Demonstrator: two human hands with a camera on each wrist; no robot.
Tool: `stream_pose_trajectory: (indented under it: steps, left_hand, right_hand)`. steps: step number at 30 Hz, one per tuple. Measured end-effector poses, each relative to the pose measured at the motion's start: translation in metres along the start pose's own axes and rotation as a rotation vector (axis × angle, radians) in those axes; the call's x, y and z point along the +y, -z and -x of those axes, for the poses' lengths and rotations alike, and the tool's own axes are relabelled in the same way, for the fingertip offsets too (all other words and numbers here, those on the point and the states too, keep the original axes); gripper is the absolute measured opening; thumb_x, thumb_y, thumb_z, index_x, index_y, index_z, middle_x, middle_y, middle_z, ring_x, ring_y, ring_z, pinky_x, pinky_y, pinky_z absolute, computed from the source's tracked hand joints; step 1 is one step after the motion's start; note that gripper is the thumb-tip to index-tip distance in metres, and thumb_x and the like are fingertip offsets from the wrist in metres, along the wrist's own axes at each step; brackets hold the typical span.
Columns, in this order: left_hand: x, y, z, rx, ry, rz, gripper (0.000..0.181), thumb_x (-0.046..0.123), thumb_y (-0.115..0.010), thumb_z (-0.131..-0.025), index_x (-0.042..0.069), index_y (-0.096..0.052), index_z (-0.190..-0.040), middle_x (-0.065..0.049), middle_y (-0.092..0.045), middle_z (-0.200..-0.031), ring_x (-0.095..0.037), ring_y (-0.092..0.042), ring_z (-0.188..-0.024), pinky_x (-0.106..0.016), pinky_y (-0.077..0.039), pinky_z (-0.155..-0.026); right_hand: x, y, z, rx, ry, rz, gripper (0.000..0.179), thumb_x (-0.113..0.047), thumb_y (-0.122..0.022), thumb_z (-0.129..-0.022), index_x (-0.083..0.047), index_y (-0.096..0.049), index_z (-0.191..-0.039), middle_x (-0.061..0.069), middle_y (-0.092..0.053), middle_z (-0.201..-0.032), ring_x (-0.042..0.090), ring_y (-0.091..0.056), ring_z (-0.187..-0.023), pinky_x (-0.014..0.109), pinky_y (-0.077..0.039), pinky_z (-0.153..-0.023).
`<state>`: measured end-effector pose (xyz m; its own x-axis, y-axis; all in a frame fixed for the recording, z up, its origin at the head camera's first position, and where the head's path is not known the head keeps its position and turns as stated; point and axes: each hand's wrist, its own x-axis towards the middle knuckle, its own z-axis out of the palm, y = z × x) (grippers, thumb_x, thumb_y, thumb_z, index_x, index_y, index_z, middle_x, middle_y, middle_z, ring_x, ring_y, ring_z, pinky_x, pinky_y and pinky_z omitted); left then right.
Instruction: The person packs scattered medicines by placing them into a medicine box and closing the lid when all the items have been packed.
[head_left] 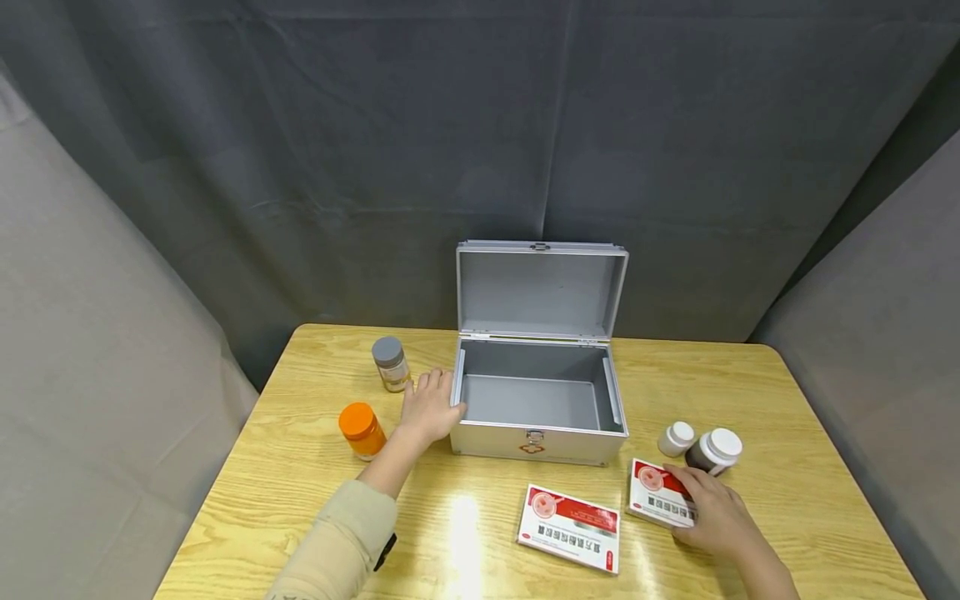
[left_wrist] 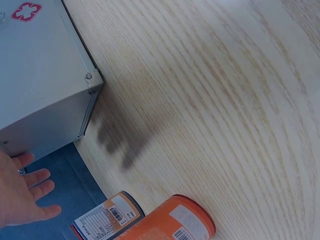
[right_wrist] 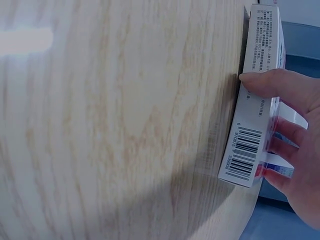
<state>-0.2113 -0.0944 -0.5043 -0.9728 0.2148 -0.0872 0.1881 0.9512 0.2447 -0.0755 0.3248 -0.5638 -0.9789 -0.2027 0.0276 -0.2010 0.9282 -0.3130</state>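
An aluminium first-aid case (head_left: pixel 537 446) with a cross emblem stands on the table, its lid (head_left: pixel 536 292) raised. My left hand (head_left: pixel 431 408) is at the case's left side, thumb at the rim near the front corner. In the left wrist view its fingers (left_wrist: pixel 37 177) look straight and spread beside the case wall. On the right, my right hand (head_left: pixel 708 508) grips a red and white medicine box (head_left: pixel 660 492). The right wrist view shows the thumb on the box's barcode side (right_wrist: pixel 250 110) and fingers over its printed face. Another matching medicine box (head_left: pixel 570 529) lies flat to its left.
Left of the case stand a grey-capped bottle (head_left: pixel 390 364) and an orange-capped bottle (head_left: pixel 362 431). Just beyond my right hand are a small white bottle (head_left: pixel 677 438) and a dark bottle with a white lid (head_left: pixel 715 451). Dark curtains (head_left: pixel 375 167) hang behind the wooden table (head_left: pixel 247 508).
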Motion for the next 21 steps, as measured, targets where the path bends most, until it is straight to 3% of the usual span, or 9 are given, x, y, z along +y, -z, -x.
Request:
stream_pose_trajectory:
  steps: [10, 21]
  left_hand:
    - [-0.001, 0.000, 0.000, 0.011, -0.006, 0.005, 0.064, 0.041, -0.049, -0.087, 0.008, -0.033, -0.139, -0.015, -0.033, -0.141, -0.033, -0.028, -0.130, -0.057, -0.018, -0.104]
    - [-0.001, -0.001, 0.000, 0.007, -0.008, 0.026, 0.065, 0.040, -0.050, -0.087, 0.007, -0.032, -0.139, -0.016, -0.034, -0.141, -0.033, -0.029, -0.129, -0.057, -0.018, -0.104]
  right_hand:
    - [-0.004, 0.012, 0.002, 0.011, -0.003, -0.050, 0.088, -0.021, -0.085, -0.051, -0.003, -0.047, -0.128, 0.020, -0.051, -0.118, 0.040, -0.048, -0.107, 0.057, -0.040, -0.082]
    - [-0.014, 0.047, -0.004, -0.001, 0.024, -0.041, 0.091, -0.024, -0.085, -0.054, -0.006, -0.042, -0.132, 0.024, -0.047, -0.123, 0.046, -0.044, -0.112, 0.062, -0.039, -0.080]
